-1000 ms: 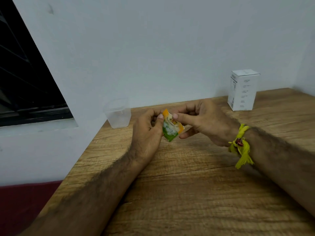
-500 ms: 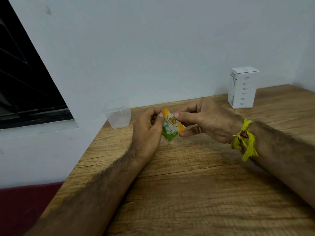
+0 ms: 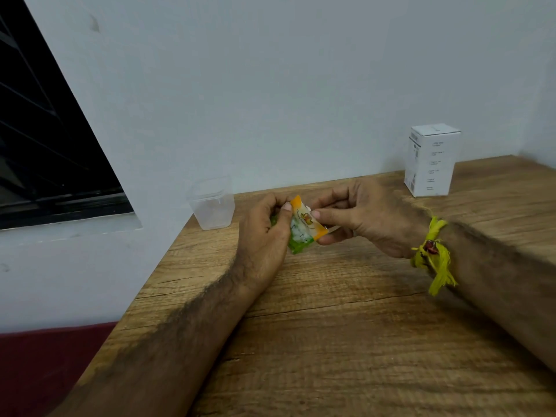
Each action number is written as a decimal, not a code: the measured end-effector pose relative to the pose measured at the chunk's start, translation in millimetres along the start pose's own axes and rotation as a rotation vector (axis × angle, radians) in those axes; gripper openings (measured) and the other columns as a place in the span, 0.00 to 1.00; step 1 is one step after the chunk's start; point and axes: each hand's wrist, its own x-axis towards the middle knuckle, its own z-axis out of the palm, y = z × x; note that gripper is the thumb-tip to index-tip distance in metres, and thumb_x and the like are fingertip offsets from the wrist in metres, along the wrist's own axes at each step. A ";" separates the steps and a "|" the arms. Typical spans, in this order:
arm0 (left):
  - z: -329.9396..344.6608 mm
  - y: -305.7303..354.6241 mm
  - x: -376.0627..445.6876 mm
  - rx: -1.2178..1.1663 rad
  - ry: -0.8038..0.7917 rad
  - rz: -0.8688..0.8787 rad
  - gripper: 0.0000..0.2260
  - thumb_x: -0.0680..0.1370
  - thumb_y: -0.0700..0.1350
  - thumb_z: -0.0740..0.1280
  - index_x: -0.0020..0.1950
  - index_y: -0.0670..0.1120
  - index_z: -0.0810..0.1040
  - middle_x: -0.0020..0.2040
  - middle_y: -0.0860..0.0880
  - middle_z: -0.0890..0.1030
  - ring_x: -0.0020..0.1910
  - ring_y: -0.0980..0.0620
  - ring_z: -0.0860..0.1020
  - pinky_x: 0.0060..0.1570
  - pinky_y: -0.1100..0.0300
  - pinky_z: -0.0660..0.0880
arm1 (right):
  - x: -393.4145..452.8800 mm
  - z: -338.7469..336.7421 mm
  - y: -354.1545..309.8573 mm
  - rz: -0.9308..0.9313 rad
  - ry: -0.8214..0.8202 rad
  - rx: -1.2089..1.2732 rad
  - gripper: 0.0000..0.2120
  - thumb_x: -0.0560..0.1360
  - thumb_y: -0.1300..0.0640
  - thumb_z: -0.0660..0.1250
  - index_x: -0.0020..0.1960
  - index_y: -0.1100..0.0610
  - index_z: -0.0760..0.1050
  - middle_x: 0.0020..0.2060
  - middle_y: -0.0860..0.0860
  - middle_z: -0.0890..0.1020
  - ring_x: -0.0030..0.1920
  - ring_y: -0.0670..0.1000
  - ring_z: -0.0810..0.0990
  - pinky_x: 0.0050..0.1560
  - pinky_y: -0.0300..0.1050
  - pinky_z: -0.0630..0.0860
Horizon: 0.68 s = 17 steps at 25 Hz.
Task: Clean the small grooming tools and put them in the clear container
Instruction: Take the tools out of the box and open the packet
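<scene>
White carton box (image 3: 432, 160) is seen upright on the wooden table (image 3: 346, 341), at the far right against the wall (image 3: 285, 85). Small print is carried on the box front; it can't be read, too blurred. Left of the box, well apart, a dark window (image 3: 45, 139) is set in the wall, past the table's left edge. A white ledge (image 3: 69, 233) is seen under the window. Below the table's left edge, a dark red surface (image 3: 39, 371) is visible, possibly floor or fabric.
</scene>
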 end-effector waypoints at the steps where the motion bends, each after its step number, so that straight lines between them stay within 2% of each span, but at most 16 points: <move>1: -0.3 0.3 -0.5 0.018 0.006 0.013 0.07 0.83 0.42 0.63 0.51 0.46 0.81 0.45 0.47 0.84 0.46 0.49 0.83 0.46 0.44 0.81 | -1.6 2.3 -0.4 -0.033 0.003 -0.069 0.07 0.73 0.67 0.73 0.52 0.63 0.82 0.44 0.60 0.87 0.45 0.55 0.87 0.39 0.45 0.84; 4: -1.7 5.2 -3.5 0.071 -0.008 0.099 0.06 0.82 0.44 0.65 0.56 0.48 0.80 0.49 0.50 0.83 0.49 0.53 0.82 0.48 0.45 0.82 | -2.0 8.6 1.4 -0.117 0.095 -0.126 0.08 0.73 0.70 0.72 0.52 0.63 0.80 0.40 0.61 0.86 0.41 0.54 0.86 0.38 0.45 0.83; 5: -2.3 7.0 -4.6 0.088 -0.055 0.126 0.10 0.81 0.47 0.67 0.62 0.51 0.78 0.53 0.53 0.82 0.53 0.55 0.81 0.50 0.48 0.82 | -1.2 8.6 2.0 -0.131 0.157 -0.092 0.08 0.73 0.71 0.72 0.50 0.65 0.79 0.38 0.62 0.85 0.39 0.55 0.86 0.37 0.46 0.83; 6: -3.2 7.6 -5.1 0.136 -0.117 0.152 0.19 0.78 0.51 0.71 0.68 0.55 0.74 0.59 0.56 0.79 0.58 0.57 0.79 0.53 0.51 0.81 | 0.0 7.7 2.1 -0.137 0.212 -0.051 0.07 0.73 0.72 0.72 0.48 0.65 0.77 0.35 0.62 0.83 0.37 0.55 0.85 0.37 0.47 0.84; 8: -3.9 7.0 -4.9 0.328 -0.201 0.212 0.33 0.71 0.55 0.77 0.73 0.58 0.68 0.64 0.60 0.73 0.64 0.60 0.72 0.61 0.56 0.75 | 1.0 5.2 1.9 -0.126 0.259 0.005 0.06 0.72 0.73 0.71 0.45 0.65 0.77 0.31 0.59 0.82 0.34 0.56 0.84 0.38 0.47 0.84; 10: -3.2 6.1 -4.1 0.403 -0.170 0.271 0.32 0.70 0.50 0.79 0.70 0.57 0.70 0.62 0.61 0.74 0.62 0.61 0.72 0.62 0.56 0.74 | 0.2 6.2 1.8 -0.095 0.237 0.031 0.05 0.73 0.73 0.71 0.45 0.65 0.79 0.35 0.60 0.84 0.35 0.56 0.84 0.38 0.45 0.84; 13: -4.6 5.9 -2.1 0.258 -0.130 0.249 0.27 0.68 0.44 0.79 0.64 0.54 0.73 0.57 0.58 0.77 0.58 0.57 0.77 0.55 0.51 0.80 | -2.3 11.2 -0.1 -0.047 0.206 0.044 0.05 0.74 0.72 0.71 0.48 0.67 0.82 0.42 0.63 0.85 0.39 0.55 0.86 0.36 0.42 0.83; 17: -5.2 6.4 -2.6 0.195 -0.135 0.223 0.32 0.68 0.43 0.81 0.68 0.54 0.73 0.57 0.57 0.78 0.56 0.56 0.79 0.52 0.53 0.81 | -3.8 10.6 -3.7 -0.070 0.224 0.016 0.06 0.72 0.70 0.74 0.48 0.66 0.81 0.38 0.61 0.85 0.37 0.54 0.86 0.36 0.43 0.83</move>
